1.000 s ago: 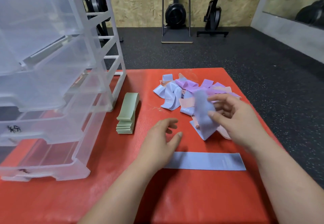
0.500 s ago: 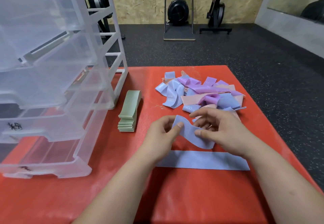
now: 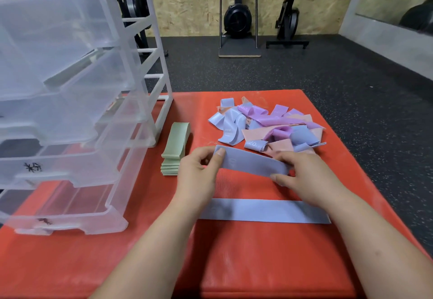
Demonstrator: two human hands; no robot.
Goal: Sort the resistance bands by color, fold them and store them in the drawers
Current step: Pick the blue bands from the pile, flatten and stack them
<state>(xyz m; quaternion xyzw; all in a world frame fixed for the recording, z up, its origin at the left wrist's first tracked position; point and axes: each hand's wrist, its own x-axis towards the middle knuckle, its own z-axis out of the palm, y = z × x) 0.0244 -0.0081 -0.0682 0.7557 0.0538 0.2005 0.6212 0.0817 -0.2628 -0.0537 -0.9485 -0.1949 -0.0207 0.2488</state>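
Observation:
A blue resistance band is stretched flat between my hands just above the red mat. My left hand pinches its left end and my right hand pinches its right end. Below them a second blue band lies flat on the mat. A mixed pile of blue, purple and pink bands sits behind my hands. A stack of folded green bands lies beside the clear plastic drawer unit at the left, whose drawers are pulled out.
The mat's right and far edges drop to a dark rubber floor. Exercise machines stand against the plywood wall at the back. A mirror panel is at the far right.
My right hand lifted a blue band out of the pile and brought it toward me. My left hand took its other end, and the band now lies pulled straight between both hands.

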